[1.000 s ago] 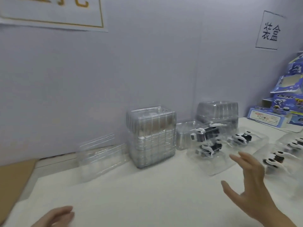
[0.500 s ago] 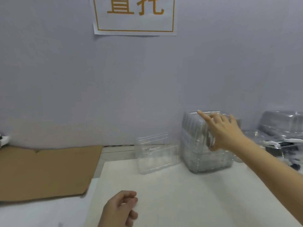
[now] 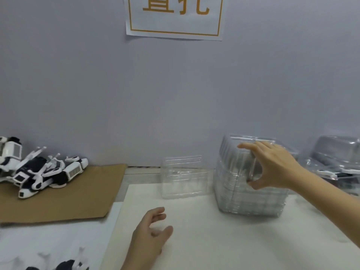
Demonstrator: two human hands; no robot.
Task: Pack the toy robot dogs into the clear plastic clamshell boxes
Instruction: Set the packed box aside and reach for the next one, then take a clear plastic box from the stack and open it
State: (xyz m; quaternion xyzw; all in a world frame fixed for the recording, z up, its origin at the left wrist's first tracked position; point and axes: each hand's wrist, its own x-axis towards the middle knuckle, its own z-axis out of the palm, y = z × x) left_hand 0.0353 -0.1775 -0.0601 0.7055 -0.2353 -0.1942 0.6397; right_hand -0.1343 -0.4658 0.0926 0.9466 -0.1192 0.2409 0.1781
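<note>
Gripping ribbed clear clamshell stack, right hand.

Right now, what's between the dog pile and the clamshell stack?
A lone clear clamshell standing by the wall, and brown cardboard; the head view shows both.

We face a plain, matte, pale lavender-grey wall, evenly lit, that fills most of the view. High on it, cut off by the top edge, hangs a white paper sign with a thin orange border and large orange characters. Below the wall runs the desk, its middle and right part a cream-white surface. To the left of that we see a whiter sheet, and behind it a flat sheet of brown cardboard reaching back to the wall. A narrow pale grey strip shows between the cream surface and the wall. The light is soft and throws only faint shadows.
</note>
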